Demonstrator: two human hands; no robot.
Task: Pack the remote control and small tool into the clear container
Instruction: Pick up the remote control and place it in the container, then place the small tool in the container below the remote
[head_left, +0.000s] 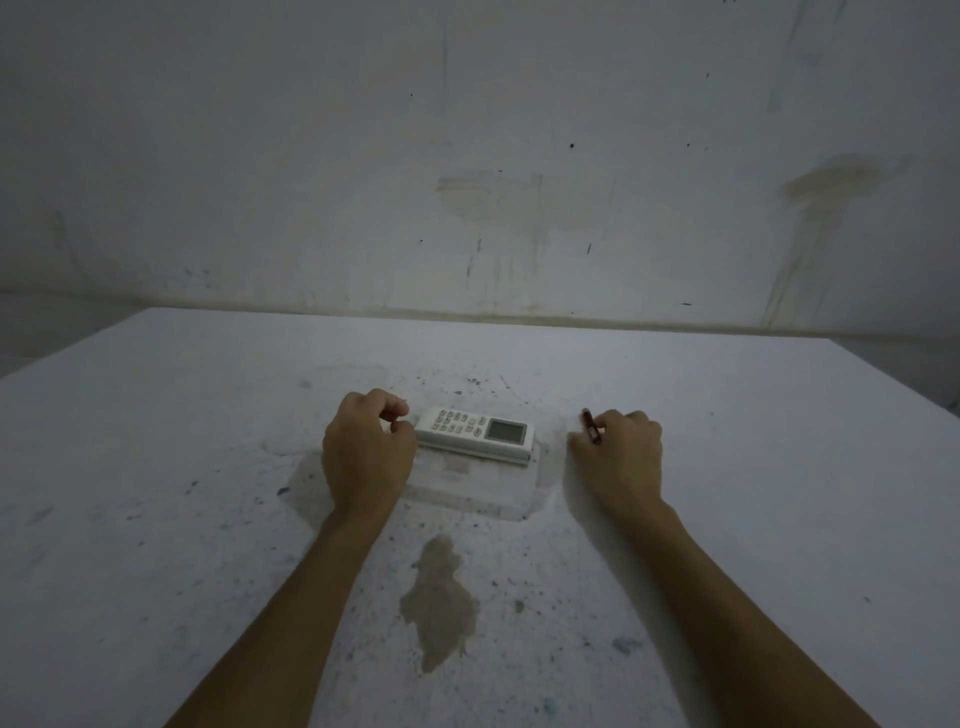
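Note:
A white remote control (474, 432) with grey buttons and a small screen lies across the far side of a clear container (467, 491) on the white table. My left hand (366, 457) sits at the container's left end, its fingers curled close to the remote's end, and I cannot tell whether they touch it. My right hand (621, 457) rests to the right of the container, fingers closed around a small dark red tool (590, 426) whose tip pokes up past them.
The white table (208, 467) is scuffed, with a brown stain (439, 597) between my forearms. A stained wall (467, 156) stands right behind the table's far edge.

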